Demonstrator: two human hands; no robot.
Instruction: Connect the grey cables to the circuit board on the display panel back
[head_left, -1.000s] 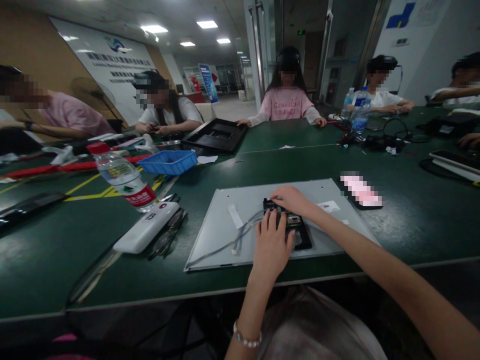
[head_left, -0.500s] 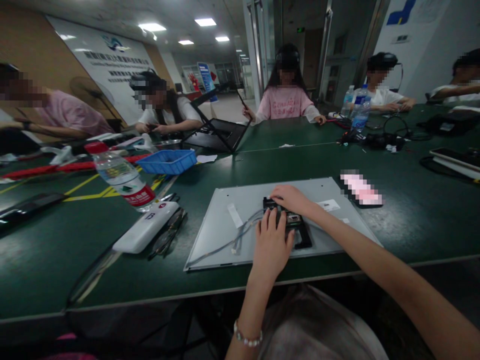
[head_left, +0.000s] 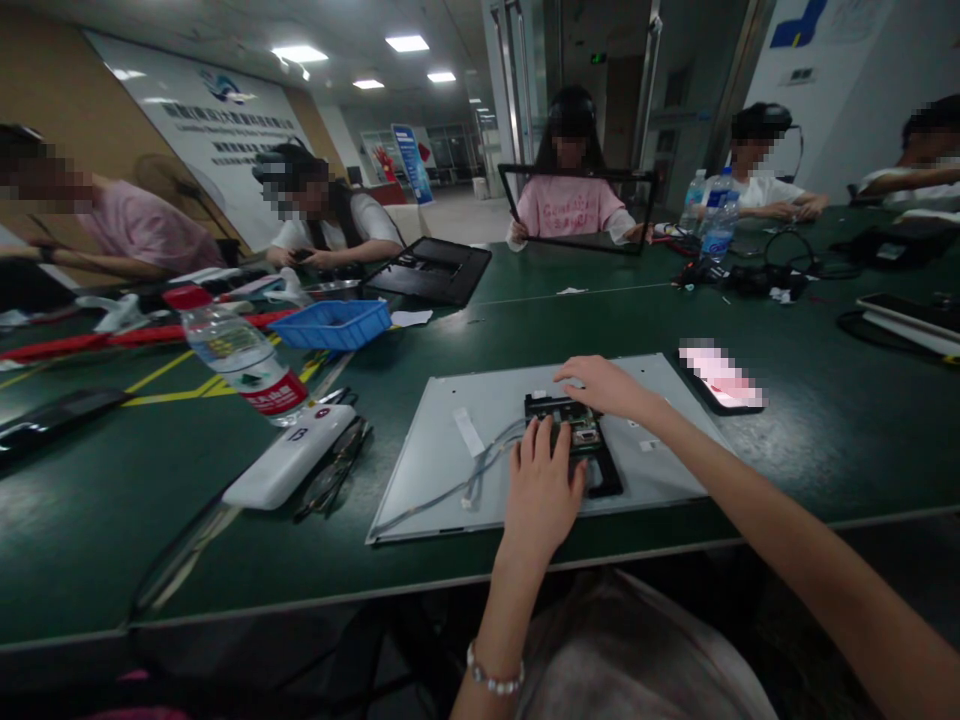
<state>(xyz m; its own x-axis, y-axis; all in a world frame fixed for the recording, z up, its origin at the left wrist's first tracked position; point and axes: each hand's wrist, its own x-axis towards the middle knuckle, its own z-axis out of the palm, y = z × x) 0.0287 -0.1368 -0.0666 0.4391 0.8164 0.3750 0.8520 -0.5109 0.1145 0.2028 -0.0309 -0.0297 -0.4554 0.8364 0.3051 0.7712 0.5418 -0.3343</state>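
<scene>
A flat grey metal panel (head_left: 435, 450) lies on the table in front of me. On it rests a black plastic bracket (head_left: 611, 476) with a green circuit board (head_left: 586, 432) in it. My left hand (head_left: 541, 490) lies over the bracket's left side, its fingers spread and their tips on it. My right hand (head_left: 611, 388) is at the bracket's far edge with fingers stretched out, holding nothing; whether it touches the bracket I cannot tell. Thin grey cables (head_left: 491, 455) run from the bracket's left side across the panel. A white strip (head_left: 468, 432) is stuck beside them.
Left of the panel are eyeglasses (head_left: 335, 468), a white power bank (head_left: 291, 458), a water bottle (head_left: 244, 355) and a blue tray (head_left: 330, 325). A phone (head_left: 720, 376) lies right. Across the table, a person holds up a black frame (head_left: 577, 243); a black cover (head_left: 431, 270) lies nearby.
My right hand has shifted slightly right and away, uncovering more of the circuit board. My left hand stays put. The person opposite has raised the black frame upright, away from the black cover.
</scene>
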